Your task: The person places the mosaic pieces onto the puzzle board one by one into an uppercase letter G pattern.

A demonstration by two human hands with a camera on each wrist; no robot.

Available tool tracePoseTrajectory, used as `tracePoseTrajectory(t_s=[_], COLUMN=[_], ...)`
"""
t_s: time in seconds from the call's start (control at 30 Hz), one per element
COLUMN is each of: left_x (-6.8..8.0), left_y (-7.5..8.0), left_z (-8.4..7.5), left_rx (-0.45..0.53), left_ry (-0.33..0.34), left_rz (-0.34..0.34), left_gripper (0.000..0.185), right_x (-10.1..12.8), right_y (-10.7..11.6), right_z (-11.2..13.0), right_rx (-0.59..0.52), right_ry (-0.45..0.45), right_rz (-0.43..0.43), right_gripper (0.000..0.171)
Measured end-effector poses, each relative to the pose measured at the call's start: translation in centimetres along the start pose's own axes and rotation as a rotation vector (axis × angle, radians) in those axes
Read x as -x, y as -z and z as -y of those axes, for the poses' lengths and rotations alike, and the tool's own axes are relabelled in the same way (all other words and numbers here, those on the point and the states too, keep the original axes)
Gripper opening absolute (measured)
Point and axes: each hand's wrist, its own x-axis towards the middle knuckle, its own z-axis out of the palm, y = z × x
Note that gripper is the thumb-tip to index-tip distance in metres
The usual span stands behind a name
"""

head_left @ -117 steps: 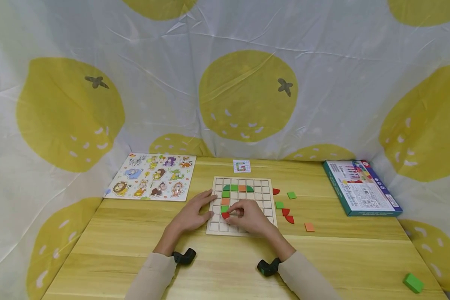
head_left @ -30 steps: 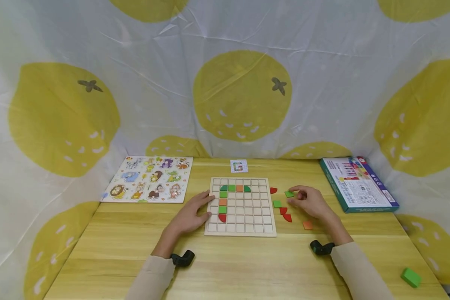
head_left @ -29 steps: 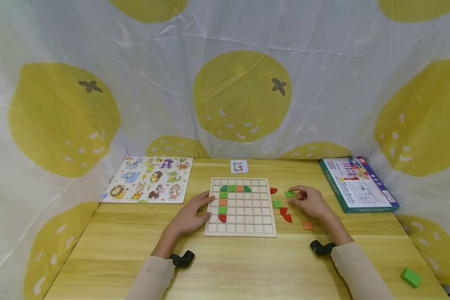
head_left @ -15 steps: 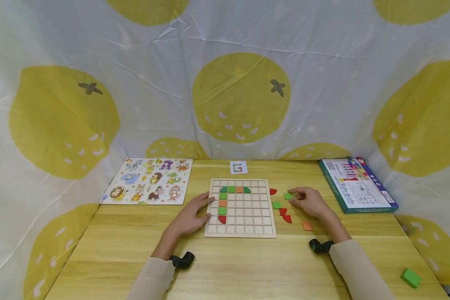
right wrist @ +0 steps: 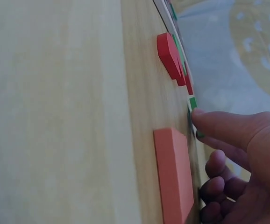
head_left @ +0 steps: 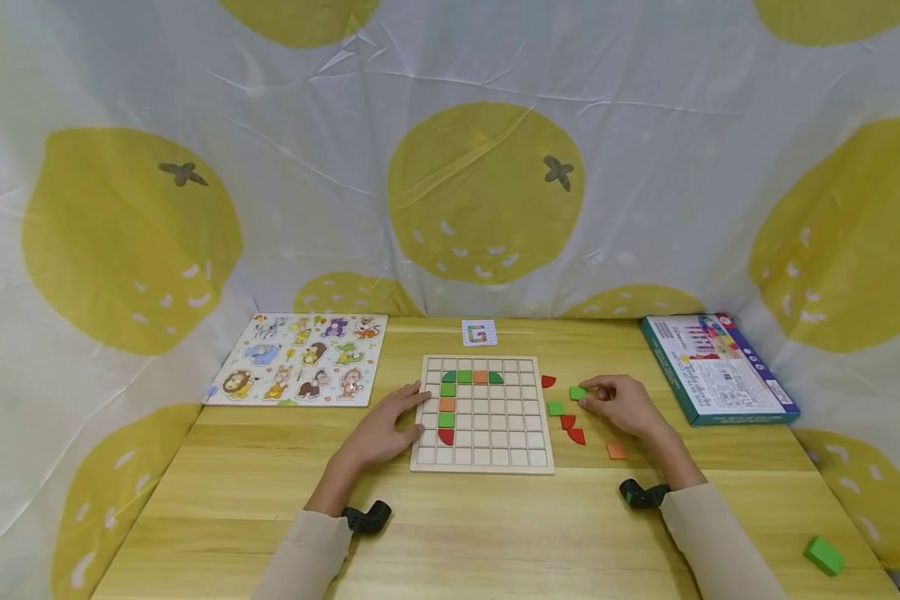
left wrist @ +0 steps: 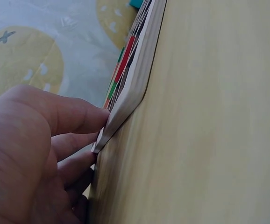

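In the head view, a wooden grid board [head_left: 491, 433] lies mid-table. It carries an L-shaped run of green and orange squares, with dark green quarter-circles on top and a red quarter-circle [head_left: 446, 436] at the lower end. My left hand [head_left: 378, 429] rests at the board's left edge, thumb and fingertips touching the rim; the left wrist view shows this contact with the board's side [left wrist: 130, 93]. Right of the board, my right hand [head_left: 622, 404] pinches a green square tile [head_left: 577, 393] between thumb and index finger. In the right wrist view its fingers partly hide that tile.
Near the right hand lie another green square [head_left: 555, 408], red quarter-circles [head_left: 576, 436] and an orange square [head_left: 616, 451]. A pattern card [head_left: 480, 333] lies behind the board. An animal puzzle [head_left: 300, 358] is left, a game box [head_left: 720, 371] right, a green block [head_left: 823, 556] front right.
My right hand has left the red quarter-circle in the grid and moved right to the green square tile, whose angle has turned slightly. My left hand has stayed at the board's edge.
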Motion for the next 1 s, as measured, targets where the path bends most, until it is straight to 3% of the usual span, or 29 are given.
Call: tracePoseTrajectory(t_s=[0.4,0.7,1.0], left_x=[0.2,0.4,0.5], left_y=[0.5,0.8,1.1], left_z=[-0.4,-0.7,-0.1], left_rx=[0.018,0.006,-0.022], left_ry=[0.016,0.020,-0.034], left_rz=[0.034,0.044,0.089], left_gripper=[0.061,0.063,0.076], right_x=[0.8,1.1,1.2], right_y=[0.0,-1.1,-2.4], right_z=[1.1,2.8,5.1], right_rx=[-0.043,-0.108,-0.134], right_ry=[-0.044,-0.017,0.041], right_rz=[0.000,0.012,0.030], right_gripper=[0.032,0.033,0.028])
